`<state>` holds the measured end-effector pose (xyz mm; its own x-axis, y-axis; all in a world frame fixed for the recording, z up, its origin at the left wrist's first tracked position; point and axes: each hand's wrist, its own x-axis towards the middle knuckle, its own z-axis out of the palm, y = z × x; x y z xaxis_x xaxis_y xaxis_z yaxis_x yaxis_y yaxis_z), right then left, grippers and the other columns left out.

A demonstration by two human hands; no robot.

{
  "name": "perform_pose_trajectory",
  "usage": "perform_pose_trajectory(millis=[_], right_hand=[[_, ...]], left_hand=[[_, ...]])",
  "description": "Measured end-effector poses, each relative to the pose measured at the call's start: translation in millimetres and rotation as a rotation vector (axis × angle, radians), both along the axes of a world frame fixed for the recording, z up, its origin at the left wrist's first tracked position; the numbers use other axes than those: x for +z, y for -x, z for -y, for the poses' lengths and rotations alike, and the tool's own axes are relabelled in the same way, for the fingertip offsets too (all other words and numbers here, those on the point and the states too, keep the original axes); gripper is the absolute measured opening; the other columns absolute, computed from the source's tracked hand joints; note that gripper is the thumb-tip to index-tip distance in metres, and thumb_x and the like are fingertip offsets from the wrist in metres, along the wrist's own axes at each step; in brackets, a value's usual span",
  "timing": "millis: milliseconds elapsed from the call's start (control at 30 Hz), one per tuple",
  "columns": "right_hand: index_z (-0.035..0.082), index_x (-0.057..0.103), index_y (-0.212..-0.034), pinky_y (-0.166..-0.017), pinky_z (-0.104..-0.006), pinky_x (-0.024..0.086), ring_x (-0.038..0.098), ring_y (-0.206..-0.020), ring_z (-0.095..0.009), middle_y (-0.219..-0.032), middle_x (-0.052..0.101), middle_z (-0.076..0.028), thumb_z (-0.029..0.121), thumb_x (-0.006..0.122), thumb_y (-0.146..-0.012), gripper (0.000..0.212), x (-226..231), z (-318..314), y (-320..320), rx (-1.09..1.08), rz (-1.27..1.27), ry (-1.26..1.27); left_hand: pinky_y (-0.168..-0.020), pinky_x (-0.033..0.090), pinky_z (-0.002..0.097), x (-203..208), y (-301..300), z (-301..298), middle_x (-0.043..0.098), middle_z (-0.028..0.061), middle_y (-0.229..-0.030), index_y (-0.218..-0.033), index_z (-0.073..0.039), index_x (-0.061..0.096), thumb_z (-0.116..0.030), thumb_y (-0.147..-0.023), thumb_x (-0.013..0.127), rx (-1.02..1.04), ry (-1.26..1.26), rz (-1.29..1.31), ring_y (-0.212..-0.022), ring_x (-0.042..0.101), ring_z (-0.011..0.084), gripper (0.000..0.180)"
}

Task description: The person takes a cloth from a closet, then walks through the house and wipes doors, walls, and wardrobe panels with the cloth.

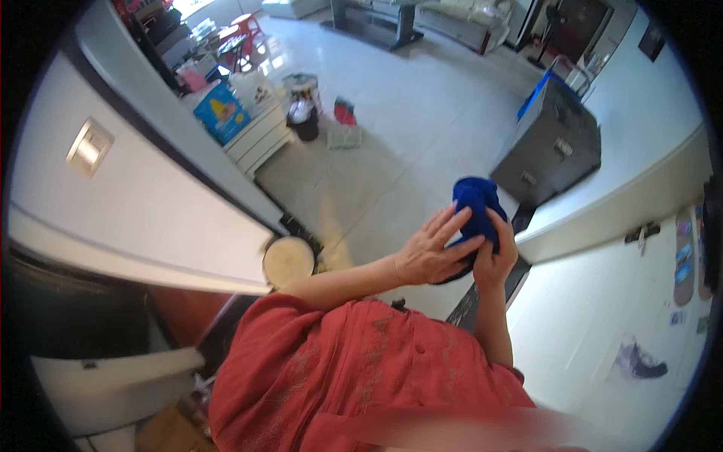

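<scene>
The blue cloth, seemingly soft and light, is pressed between left hand and right hand, best held mid-bundle.

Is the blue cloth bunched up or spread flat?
Bunched up: the blue cloth forms a compact, creased bundle between the left hand and right hand.

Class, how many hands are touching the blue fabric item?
2. The left hand is at the left side of the blue fabric item; the right hand is at its lower right. No other hand is visible.
</scene>
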<state>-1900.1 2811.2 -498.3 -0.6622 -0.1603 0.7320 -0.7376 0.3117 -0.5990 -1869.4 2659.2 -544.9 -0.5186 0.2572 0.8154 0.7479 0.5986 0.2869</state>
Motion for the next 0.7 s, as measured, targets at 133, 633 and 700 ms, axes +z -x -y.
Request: perform_pose_trajectory(millis=[133,633,700], right_hand=[[0.000,0.062,-0.111,-0.087,-0.0397,0.048,0.062,-0.096,-0.035,-0.106,0.062,-0.020,-0.003,0.044,-0.073,0.043,20,18,106,-0.094,0.046,-0.023],[-0.001,0.061,-0.115,-0.090,-0.0343,0.047,0.061,-0.099,-0.023,-0.106,0.064,-0.014,-0.005,0.042,-0.076,0.044,27,22,513,0.098,0.210,0.132],[-0.001,0.061,-0.115,-0.089,-0.0336,0.047,0.061,-0.099,-0.023,-0.106,0.064,-0.013,-0.005,0.042,-0.076,0.044,35,46,566,0.201,0.286,0.184]], left_hand=[[-0.107,0.032,0.0528,16,120,19,0.027,0.0218,-0.149,-0.134,-0.022,0.050,-0.019,-0.072,0.077,-0.100,-0.039,-0.011,-0.135,0.031,0.0434,0.068],[-0.105,0.037,0.0523,33,511,31,0.023,0.0262,-0.149,-0.129,-0.021,0.054,-0.019,-0.068,0.078,0.022,0.067,-0.001,-0.135,0.030,0.0473,0.066],[-0.105,0.037,0.0519,42,554,45,0.024,0.0261,-0.148,-0.127,-0.020,0.055,-0.020,-0.067,0.079,0.115,0.049,0.000,-0.134,0.031,0.0476,0.065]])
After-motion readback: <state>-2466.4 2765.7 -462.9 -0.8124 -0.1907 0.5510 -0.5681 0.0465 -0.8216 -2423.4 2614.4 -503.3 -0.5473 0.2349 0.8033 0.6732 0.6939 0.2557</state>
